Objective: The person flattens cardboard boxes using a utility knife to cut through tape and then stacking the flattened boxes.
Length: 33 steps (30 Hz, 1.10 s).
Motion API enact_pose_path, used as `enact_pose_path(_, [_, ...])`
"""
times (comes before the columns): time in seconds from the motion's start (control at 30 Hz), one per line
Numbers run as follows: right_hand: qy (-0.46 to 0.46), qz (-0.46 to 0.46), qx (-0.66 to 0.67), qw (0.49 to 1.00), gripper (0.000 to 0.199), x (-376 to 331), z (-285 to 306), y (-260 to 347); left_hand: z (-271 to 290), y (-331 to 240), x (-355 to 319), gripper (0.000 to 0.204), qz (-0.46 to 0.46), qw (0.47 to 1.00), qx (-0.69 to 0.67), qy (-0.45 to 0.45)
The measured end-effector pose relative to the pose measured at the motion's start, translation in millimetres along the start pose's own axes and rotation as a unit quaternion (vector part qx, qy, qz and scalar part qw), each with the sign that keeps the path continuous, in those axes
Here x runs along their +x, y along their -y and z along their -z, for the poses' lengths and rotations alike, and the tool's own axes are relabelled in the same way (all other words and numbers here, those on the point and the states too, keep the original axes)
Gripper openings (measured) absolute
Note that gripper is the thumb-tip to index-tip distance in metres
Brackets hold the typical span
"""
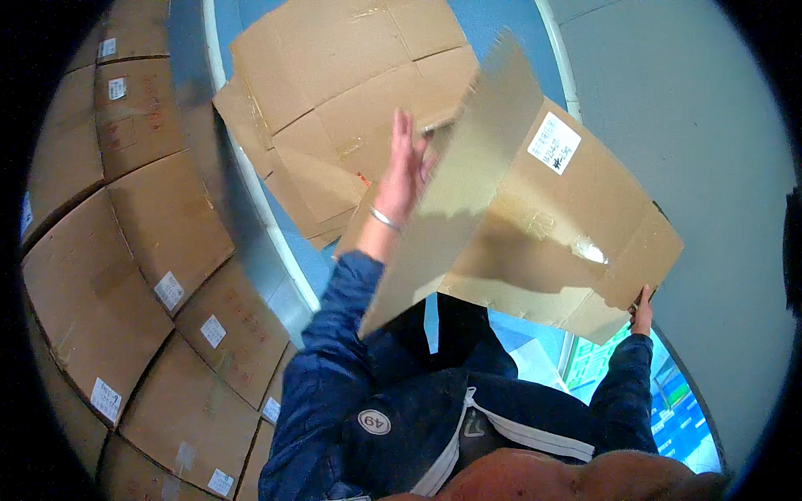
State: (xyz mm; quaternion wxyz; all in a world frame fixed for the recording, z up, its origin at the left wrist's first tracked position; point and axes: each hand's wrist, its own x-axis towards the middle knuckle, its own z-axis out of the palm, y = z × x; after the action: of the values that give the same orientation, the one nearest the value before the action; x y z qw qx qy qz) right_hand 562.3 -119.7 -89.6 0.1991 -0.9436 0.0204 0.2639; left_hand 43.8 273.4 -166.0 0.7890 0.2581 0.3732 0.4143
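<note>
A partly unfolded cardboard box [576,209] is held up in front of me, with a white label on its inner or outer face; I cannot tell which. One panel of it stands up on the left, its upper edge blurred. My right hand [642,314] grips the lower right corner, fingers partly hidden by the cardboard. Beside the raised panel, on its left side, my left hand [404,171] has its fingers stretched upward, and part of it is hidden. Beyond it lies a flattened cardboard box [334,75], opened out with creases and clear tape.
Stacked closed cardboard boxes [100,275] with white labels form a wall along the left. The floor [493,12] is blue with a white line [280,242] near the stack. A grey surface [702,142] runs down the right, and a green and blue panel [681,409] shows at lower right.
</note>
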Motion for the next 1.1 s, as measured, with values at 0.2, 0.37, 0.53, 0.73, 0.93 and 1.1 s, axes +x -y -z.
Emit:
enact_pose_path(0.2, [0.055,0.079,-0.052,0.994,0.034,-27.7,3.8,63.8,10.9,-129.0,43.2,0.064,0.223,0.962,0.106,0.119])
enact_pose_path(0.37, [-0.068,0.151,-0.093,0.982,0.040,9.1,-3.3,86.4,1.0,-118.8,59.5,0.059,-0.045,0.704,0.709,0.024])
enact_pose_path(0.53, [-0.063,0.166,-0.103,0.979,0.042,6.4,-36.2,158.0,35.7,-48.3,116.4,0.052,-0.229,0.452,0.831,-0.231])
enact_pose_path(0.73, [-0.093,0.129,-0.128,0.979,0.047,18.4,-20.4,200.4,-52.4,-36.2,65.8,0.055,-0.262,0.612,0.737,-0.114])
enact_pose_path(0.93, [0.002,0.146,-0.082,0.986,0.038,6.3,-37.7,230.7,-3.7,70.9,39.5,0.072,-0.079,0.636,0.767,-0.026])
enact_pose_path(1.1, [0.059,0.241,-0.070,0.966,0.025,-57.5,-39.1,289.3,4.3,81.5,141.9,0.072,-0.031,0.565,0.824,-0.022])
